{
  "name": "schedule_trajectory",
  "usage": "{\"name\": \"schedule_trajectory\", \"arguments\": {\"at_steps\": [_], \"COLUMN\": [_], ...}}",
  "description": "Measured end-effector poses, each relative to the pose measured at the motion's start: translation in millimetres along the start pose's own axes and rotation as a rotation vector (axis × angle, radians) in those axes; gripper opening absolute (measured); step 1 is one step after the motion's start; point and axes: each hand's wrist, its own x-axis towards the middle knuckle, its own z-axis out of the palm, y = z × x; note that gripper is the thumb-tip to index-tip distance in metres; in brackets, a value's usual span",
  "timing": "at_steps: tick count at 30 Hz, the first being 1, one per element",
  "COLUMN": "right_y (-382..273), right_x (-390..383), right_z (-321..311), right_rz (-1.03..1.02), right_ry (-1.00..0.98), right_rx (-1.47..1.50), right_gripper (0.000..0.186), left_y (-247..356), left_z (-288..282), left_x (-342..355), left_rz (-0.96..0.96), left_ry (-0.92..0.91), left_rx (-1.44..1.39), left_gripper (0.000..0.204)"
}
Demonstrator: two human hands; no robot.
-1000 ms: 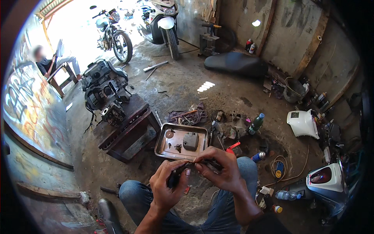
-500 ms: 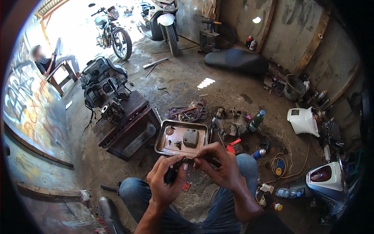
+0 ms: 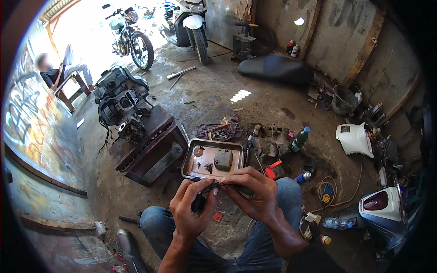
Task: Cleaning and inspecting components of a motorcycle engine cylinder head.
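My left hand (image 3: 191,209) is closed around a small dark part (image 3: 198,203), mostly hidden by the fingers, so I cannot tell its kind. Fingertips of my right hand (image 3: 255,193) are pinched together against the far end of that part; whatever sits between them is too small to make out. Both hands meet above my knees, just in front of a metal tray (image 3: 235,145). In the tray lie a grey block-shaped metal cover (image 3: 223,159), a round disc (image 3: 198,151) and small dark pieces (image 3: 208,168).
An engine (image 3: 123,100) rests on a dark crate (image 3: 159,159) at the left. Beyond the tray are a cloth with tools (image 3: 223,131) and a green bottle (image 3: 300,139). A spray can (image 3: 302,178) lies near my right knee. Motorbikes (image 3: 136,43) stand at the back; a person (image 3: 53,75) sits far left.
My right hand has moved slightly left and in, so its fingertips now meet the part by my left hand. The left hand has barely shifted; the tray's contents look the same.
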Motion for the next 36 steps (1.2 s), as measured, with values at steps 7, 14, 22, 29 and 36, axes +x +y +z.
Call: {"name": "schedule_trajectory", "arguments": {"at_steps": [7, 14, 22, 29, 36], "right_y": [-1, 1, 24, 4, -5], "right_x": [-5, -6, -20, -22, -16], "right_z": [8, 11, 27, 17, 17], "right_rz": [-0.034, -0.114, -0.153, -0.131, -0.193], "right_ry": [0.084, 0.115, 0.073, 0.279, 0.212], "right_rx": [0.023, -0.013, -0.115, -0.055, -0.103], "right_gripper": [0.028, 0.03, 0.03, 0.026, 0.031], "left_y": [5, 6, 1, 4, 8], "left_z": [2, 0, -7, -13, -11], "left_x": [0, -1, -3, -2, -5], "left_rz": [-0.032, -0.039, -0.047, -0.036, -0.023], "left_ry": [-0.003, 0.005, 0.036, 0.039, -0.016], "left_rx": [-0.047, -0.074, -0.094, -0.097, -0.083], "left_gripper": [0.022, 0.021, 0.021, 0.02, 0.024]}}
